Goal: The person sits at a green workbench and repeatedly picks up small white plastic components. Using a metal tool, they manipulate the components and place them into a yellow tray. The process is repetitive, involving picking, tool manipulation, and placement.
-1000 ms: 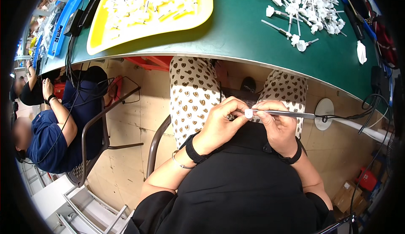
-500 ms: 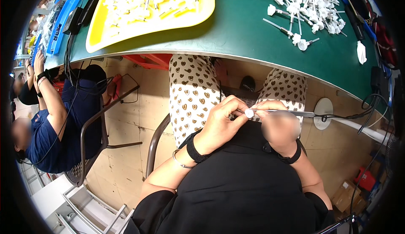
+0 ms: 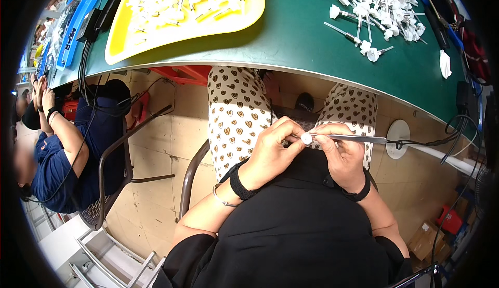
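Above my lap, my left hand point(image 3: 275, 145) pinches a small white plastic piece point(image 3: 306, 139) between thumb and fingertips. My right hand point(image 3: 343, 155) is closed round slim metal tweezers point(image 3: 366, 139), whose blunt end sticks out to the right. The tips of the tweezers meet the white piece, and the fingertips of both hands nearly touch there. Fingers partly hide where tool and piece join. On the green table ahead lies a loose pile of white plastic pieces with thin metal stems point(image 3: 384, 12). More such parts point(image 3: 182, 2) fill a yellow tray point(image 3: 125, 51).
The green table's point(image 3: 296, 49) front edge runs beyond my knees. Cables point(image 3: 460, 127) hang at its right end, near a white pole point(image 3: 442, 154). A co-worker in dark blue point(image 3: 62, 168) sits at the left beside a brown chair frame point(image 3: 112, 158). Cardboard boxes point(image 3: 427, 236) stand low at the right.
My hands hold almost the same pose, with the tweezers at the white piece. At the left, the co-worker's arms have shifted slightly.
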### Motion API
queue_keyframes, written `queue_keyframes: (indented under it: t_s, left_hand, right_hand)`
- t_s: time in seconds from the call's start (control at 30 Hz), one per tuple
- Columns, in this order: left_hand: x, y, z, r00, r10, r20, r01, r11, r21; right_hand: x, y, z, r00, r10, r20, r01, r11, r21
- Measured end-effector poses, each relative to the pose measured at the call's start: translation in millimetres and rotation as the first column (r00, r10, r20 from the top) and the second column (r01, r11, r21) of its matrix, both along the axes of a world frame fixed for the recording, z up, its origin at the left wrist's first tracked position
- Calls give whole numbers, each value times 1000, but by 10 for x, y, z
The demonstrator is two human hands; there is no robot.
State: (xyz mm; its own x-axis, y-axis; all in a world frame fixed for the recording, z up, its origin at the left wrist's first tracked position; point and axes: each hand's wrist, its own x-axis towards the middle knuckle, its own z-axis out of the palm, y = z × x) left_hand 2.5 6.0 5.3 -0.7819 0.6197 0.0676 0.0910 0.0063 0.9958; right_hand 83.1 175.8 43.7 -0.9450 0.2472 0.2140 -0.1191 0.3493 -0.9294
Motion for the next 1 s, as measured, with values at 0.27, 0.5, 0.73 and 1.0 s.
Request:
queue_keyframes:
  t_s: [0.27, 0.5, 0.73, 1.0]
  left_hand:
    - [-2, -7, 3, 1000, -5, -16, 5, 1000, -11]
    - [3, 0, -4, 1000, -5, -19, 4, 1000, -15]
    - [8, 0, -5, 1000, -9, -27, 8, 1000, -23]
    - [16, 0, 0, 1000, -9, -25, 8, 1000, -27]
  right_hand:
    - [9, -21, 10, 999, -16, 51, 18, 999, -43]
    - [-4, -22, 12, 999, -19, 40, 20, 1000, -23]
    - [14, -17, 19, 996, -2, 88, 8, 998, -65]
    - [16, 7, 45, 994, 33, 101, -28, 998, -56]
